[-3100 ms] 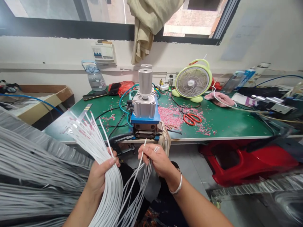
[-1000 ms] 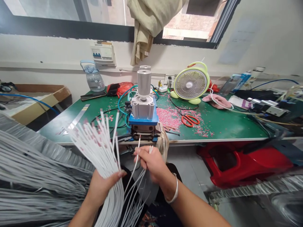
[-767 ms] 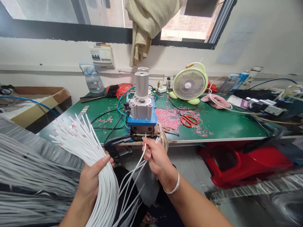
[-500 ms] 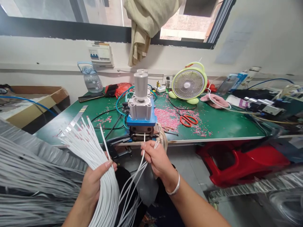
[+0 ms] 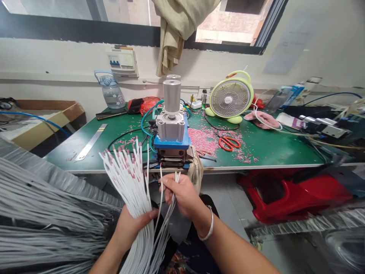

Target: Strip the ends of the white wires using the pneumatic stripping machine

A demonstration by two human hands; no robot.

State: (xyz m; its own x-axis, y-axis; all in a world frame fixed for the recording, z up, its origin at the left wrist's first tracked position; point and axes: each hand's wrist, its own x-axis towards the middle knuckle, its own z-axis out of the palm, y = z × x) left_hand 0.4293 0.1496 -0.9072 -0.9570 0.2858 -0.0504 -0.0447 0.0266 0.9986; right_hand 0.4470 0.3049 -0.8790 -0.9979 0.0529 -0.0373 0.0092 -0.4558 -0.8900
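Note:
My left hand [image 5: 135, 224] is wrapped round a thick bundle of white cables [image 5: 125, 182] with pink-red tips fanned out above the fist. In front of the machine, my right hand [image 5: 178, 194] is closed on several white cables; one red-tipped cable [image 5: 161, 186] is pinched between thumb and forefinger, and others with white ends stick up from the palm. The pinched cable's tip stands just below the front of a pneumatic press [image 5: 171, 129] with a grey cylinder on a blue body, apart from its opening as far as I can see.
On the green table [image 5: 279, 148] are pink scraps [image 5: 202, 140], red-handled scissors [image 5: 229, 143], a steel ruler [image 5: 92, 142], a green fan [image 5: 231, 99] and a water bottle [image 5: 111, 91]. Grey cable bundles [image 5: 51, 205] hang at the left. A red stool [image 5: 291, 198] stands below the table's right side.
My left hand has brought the bundle rightward, closer to my right hand. My right hand has moved slightly left, now pinching a red-tipped cable; the white cable at the press opening has come away.

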